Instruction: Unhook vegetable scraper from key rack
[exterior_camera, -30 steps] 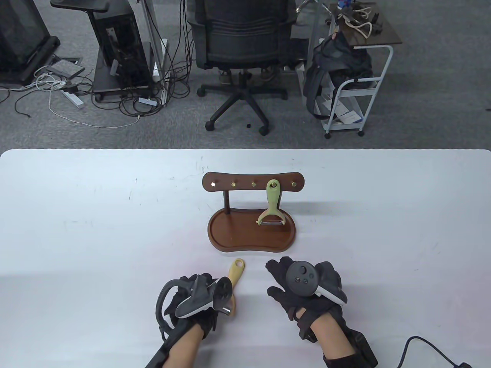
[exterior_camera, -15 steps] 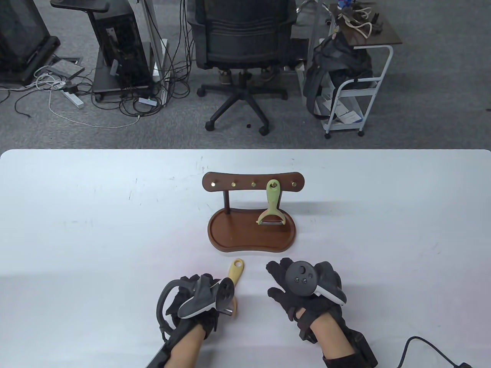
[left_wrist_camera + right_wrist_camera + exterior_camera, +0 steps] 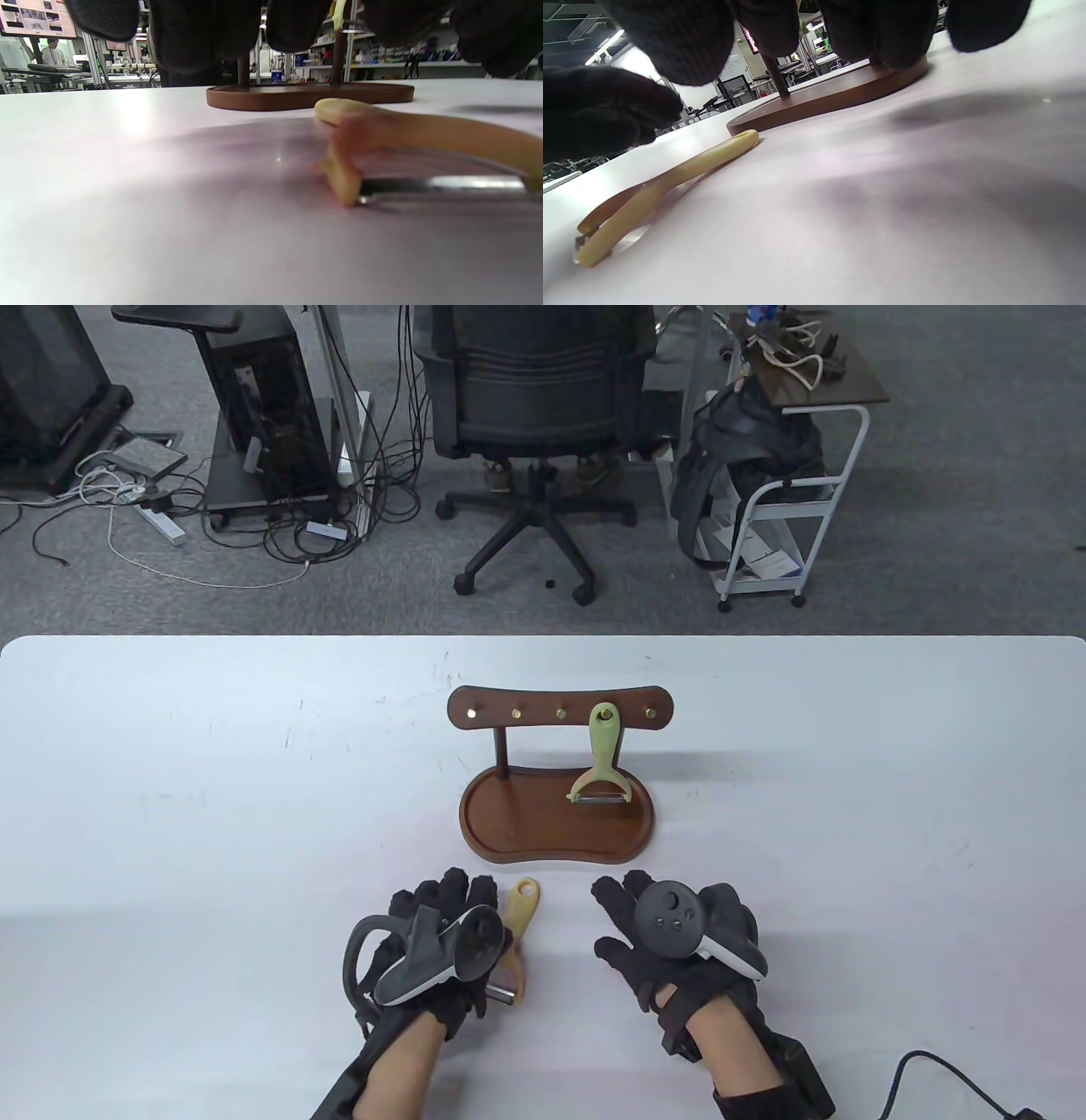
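Observation:
A green vegetable scraper (image 3: 604,751) hangs from a brass hook on the wooden key rack (image 3: 509,704), its blade over the brown base (image 3: 526,823). A second, yellow scraper (image 3: 519,906) lies flat on the white table in front of the rack. It also shows in the left wrist view (image 3: 424,135) and the right wrist view (image 3: 683,169). My left hand (image 3: 441,912) lies open beside the yellow scraper, fingers (image 3: 195,34) stretched forward and holding nothing. My right hand (image 3: 632,920) rests open on the table to the right of it, fingers (image 3: 670,38) spread, short of the base.
A black cable (image 3: 912,1069) lies at the table's near right corner. Beyond the far table edge stand an office chair (image 3: 534,407), a white cart (image 3: 789,500) and computer gear on the floor (image 3: 263,415).
My left hand's fingers have uncurled and stretched forward, letting go of the yellow scraper's head end. The scraper lies on the table. The right hand and the green scraper have not moved.

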Tool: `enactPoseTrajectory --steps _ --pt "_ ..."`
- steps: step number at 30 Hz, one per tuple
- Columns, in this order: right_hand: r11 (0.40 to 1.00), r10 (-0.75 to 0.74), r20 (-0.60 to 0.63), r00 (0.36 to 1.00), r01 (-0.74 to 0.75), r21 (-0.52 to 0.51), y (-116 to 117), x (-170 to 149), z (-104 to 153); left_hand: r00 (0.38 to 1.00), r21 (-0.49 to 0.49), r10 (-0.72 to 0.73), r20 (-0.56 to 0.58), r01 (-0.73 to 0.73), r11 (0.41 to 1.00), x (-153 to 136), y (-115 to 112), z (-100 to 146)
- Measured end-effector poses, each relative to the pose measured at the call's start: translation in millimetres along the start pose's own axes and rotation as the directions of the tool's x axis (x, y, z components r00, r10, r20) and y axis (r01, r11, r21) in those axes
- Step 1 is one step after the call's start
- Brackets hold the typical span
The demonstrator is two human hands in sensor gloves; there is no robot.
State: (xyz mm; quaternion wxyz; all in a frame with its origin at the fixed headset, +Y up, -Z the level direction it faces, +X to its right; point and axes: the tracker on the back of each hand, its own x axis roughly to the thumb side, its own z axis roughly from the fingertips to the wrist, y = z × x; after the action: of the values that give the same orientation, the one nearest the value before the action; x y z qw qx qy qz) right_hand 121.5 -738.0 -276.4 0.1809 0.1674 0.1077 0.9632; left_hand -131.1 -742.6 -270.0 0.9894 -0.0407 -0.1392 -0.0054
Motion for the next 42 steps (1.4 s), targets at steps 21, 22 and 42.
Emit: enactPoseTrajectory --steps 21,22,42 --pt "0.933 -0.269 -0.162 0.949 0.215 -0.29 -19 -34 -17 0.988 0.113 0.055 0.141 -0.071 0.991 15 10 -3" --pt "0.92 -0.304 -0.169 0.938 0.244 -0.305 -22 -37 -20 0.989 0.115 0.046 0.143 -0.063 0.991 15 11 -2" --pt "0.774 -0.603 -0.134 0.787 0.535 -0.339 -49 -62 -87 0.996 0.091 0.011 0.093 -0.02 0.996 4 5 -1"
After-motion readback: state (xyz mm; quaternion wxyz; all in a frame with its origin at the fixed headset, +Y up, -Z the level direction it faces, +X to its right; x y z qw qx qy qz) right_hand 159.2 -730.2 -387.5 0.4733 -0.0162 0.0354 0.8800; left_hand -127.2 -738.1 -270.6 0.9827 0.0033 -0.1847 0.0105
